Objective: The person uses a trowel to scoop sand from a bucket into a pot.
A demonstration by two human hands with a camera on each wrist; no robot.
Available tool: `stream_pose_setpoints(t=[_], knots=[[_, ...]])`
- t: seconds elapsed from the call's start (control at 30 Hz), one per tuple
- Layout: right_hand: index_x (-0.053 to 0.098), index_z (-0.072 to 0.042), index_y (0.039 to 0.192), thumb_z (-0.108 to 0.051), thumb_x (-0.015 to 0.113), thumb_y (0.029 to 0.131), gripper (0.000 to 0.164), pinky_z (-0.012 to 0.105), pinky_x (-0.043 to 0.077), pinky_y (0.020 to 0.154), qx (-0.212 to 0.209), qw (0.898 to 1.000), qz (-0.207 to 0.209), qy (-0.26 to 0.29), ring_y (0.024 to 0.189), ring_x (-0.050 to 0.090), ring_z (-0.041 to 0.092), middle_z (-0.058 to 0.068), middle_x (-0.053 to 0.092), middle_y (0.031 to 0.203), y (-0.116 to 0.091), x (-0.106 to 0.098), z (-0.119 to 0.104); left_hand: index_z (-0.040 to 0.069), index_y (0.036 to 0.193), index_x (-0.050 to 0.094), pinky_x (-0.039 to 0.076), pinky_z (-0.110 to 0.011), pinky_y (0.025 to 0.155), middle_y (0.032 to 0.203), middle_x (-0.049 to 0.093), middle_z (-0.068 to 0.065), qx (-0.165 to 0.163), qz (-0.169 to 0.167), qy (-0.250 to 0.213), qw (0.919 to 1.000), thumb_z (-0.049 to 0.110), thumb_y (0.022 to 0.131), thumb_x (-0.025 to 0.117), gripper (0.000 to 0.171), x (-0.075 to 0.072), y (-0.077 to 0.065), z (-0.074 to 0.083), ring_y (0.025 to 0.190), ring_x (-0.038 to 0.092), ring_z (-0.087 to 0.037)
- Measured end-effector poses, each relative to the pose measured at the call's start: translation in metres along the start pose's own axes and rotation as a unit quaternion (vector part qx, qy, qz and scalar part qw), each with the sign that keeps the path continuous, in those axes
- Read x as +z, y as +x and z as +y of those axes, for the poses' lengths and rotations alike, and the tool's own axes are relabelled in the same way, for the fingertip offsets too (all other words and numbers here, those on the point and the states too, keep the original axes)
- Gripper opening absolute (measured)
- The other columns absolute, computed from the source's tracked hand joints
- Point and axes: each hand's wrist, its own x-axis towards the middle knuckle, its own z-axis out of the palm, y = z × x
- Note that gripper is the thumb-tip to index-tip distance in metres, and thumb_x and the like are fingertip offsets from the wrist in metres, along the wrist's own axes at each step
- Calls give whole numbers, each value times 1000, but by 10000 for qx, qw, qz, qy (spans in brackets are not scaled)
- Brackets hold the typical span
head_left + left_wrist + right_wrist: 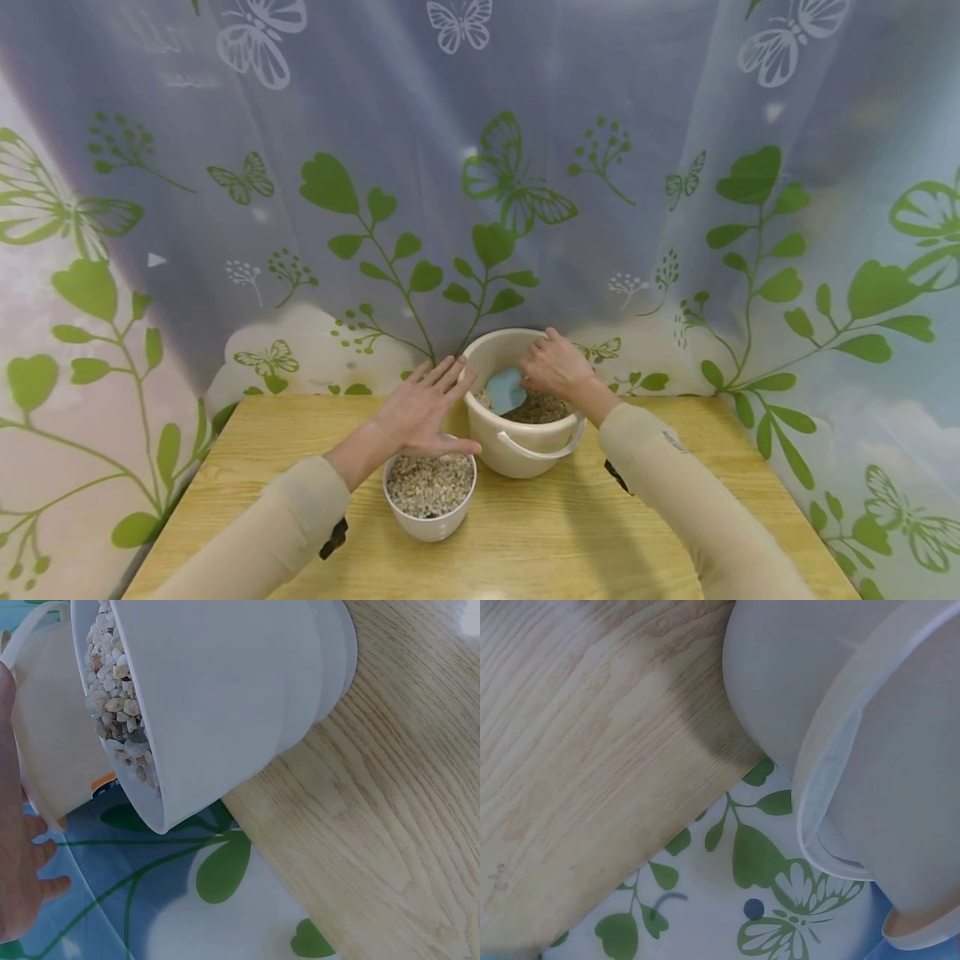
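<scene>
A cream bucket [517, 450] with gravel [543, 408] inside stands at the table's far side. Inside it is a light blue scoop [506, 390], whose handle end my right hand [557, 367] grips with curled fingers. That grip is partly hidden, and the right wrist view shows only the bucket's side and its handle [829, 750]. My left hand [426, 406] has its fingers spread beside the bucket's left rim, above the far edge of a white pot [431, 527]; whether it touches either I cannot tell. Pale pebbles [112, 690] fill the pot nearly to its rim.
Both containers stand close together on a wooden table [517, 542]. Directly behind the bucket hangs a curtain [405, 208] printed with leaves and butterflies, which also borders the table's left and right sides.
</scene>
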Motion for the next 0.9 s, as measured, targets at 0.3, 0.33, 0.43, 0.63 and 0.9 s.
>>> stream_pose_setpoints(t=[0.3, 0.33, 0.43, 0.63, 0.9], knots=[[76, -23, 107, -63, 65, 97, 42, 40, 52, 89, -215, 9995, 211, 108, 94, 70, 23, 2, 78, 101, 1, -3, -5, 10, 170, 16, 28, -60, 132, 178, 16, -18, -13, 19, -44, 10000, 89, 90, 44, 116, 0, -1, 1, 164, 25, -38], [76, -23, 107, -63, 65, 97, 43, 41, 52, 88, -225, 9994, 233, 134, 94, 70, 23, 2, 78, 101, 1, -3, -5, 10, 170, 17, 29, -60, 132, 178, 16, -18, -11, 30, -45, 10000, 89, 90, 44, 116, 0, -1, 1, 164, 25, -38], [76, -24, 109, -65, 63, 97, 45, 41, 53, 89, -211, 9993, 260, 161, 95, 71, 23, 2, 79, 102, 0, -4, -7, 10, 170, 17, 30, -60, 132, 177, 17, -18, -24, 55, -42, 10000, 89, 90, 45, 116, 0, -1, 1, 164, 26, -38], [76, -22, 112, -65, 60, 99, 48, 47, 57, 103, -145, 9988, 190, 435, 100, 74, 25, 5, 79, 105, -2, -5, -7, 10, 170, 17, 30, -59, 132, 177, 17, -18, -24, 53, -26, 10000, 89, 90, 45, 116, 0, -1, 1, 164, 25, -37], [75, -21, 106, -63, 62, 99, 45, 52, 55, 107, -10, 9954, 160, 950, 96, 75, 26, 4, 78, 97, -8, -6, -4, 11, 170, 16, 29, -59, 132, 178, 16, -17, -33, 22, -42, 10000, 90, 90, 44, 116, -1, -1, 2, 164, 24, -37]])
